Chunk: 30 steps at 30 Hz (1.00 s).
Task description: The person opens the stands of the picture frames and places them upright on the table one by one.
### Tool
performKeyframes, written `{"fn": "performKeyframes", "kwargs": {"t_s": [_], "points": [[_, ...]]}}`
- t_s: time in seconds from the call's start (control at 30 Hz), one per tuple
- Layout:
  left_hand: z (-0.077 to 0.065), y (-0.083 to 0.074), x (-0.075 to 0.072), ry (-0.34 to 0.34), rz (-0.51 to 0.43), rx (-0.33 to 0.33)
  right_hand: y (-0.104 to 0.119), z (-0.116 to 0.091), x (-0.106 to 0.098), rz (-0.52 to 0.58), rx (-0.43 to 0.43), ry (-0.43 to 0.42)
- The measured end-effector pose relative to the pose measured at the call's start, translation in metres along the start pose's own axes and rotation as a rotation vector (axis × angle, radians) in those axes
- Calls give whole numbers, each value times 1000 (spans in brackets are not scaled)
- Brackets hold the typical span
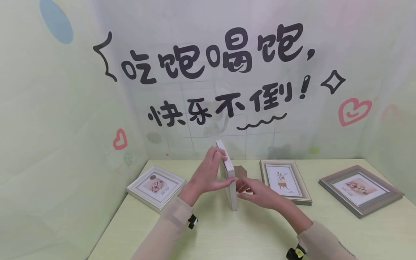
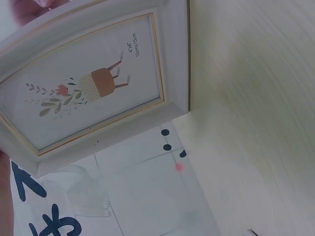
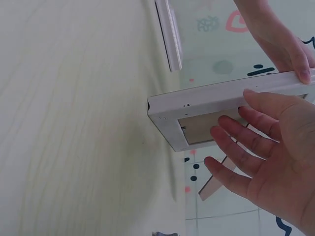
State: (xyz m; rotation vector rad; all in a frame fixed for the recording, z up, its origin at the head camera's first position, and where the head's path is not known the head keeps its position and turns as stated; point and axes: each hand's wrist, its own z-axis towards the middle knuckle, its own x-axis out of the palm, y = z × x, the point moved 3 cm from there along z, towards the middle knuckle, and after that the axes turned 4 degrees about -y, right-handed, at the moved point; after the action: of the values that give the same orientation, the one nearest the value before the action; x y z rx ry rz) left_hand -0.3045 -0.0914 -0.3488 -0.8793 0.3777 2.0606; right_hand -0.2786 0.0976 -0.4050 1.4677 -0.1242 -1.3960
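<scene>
My left hand (image 1: 207, 175) holds a white picture frame (image 1: 233, 195) by its edges, thumb on the near side and fingers higher up. The picture frame stands on edge on the table, seen nearly side-on in the head view. Its front, with a printed plant-in-a-pot picture (image 2: 93, 86) under a thin gold inner line, faces the left wrist camera. My right hand (image 1: 260, 193) is at the back of it. In the right wrist view its fingers are spread and loosely bent before the backing, the thumb near the rim. A brown stand leg (image 3: 216, 179) juts out from the back.
A silvery white picture frame (image 1: 131, 186) lies at the left of the pale table (image 1: 214, 238). Right of my hands lie a beige picture frame (image 1: 300, 184) and a grey-brown picture frame (image 1: 344, 202). A printed curtain (image 1: 195, 90) hangs behind the table.
</scene>
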Motion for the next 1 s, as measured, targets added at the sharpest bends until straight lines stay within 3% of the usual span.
{"fn": "performKeyframes", "kwargs": {"t_s": [0.23,0.53,0.8,0.9,1.0], "points": [[-1,1,-1,-2,-5,-5,-3,2,6,-19,-1,8],[0,1,0,8,-17,-9,-7,4,16,-37,79,10],[0,-1,-4,38,40,7,-3,6,24,-95,139,-21],[-1,1,-6,50,10,-15,-1,6,25,-122,131,-27],[0,5,-8,48,-79,-54,-1,5,25,-142,105,-37]]}}
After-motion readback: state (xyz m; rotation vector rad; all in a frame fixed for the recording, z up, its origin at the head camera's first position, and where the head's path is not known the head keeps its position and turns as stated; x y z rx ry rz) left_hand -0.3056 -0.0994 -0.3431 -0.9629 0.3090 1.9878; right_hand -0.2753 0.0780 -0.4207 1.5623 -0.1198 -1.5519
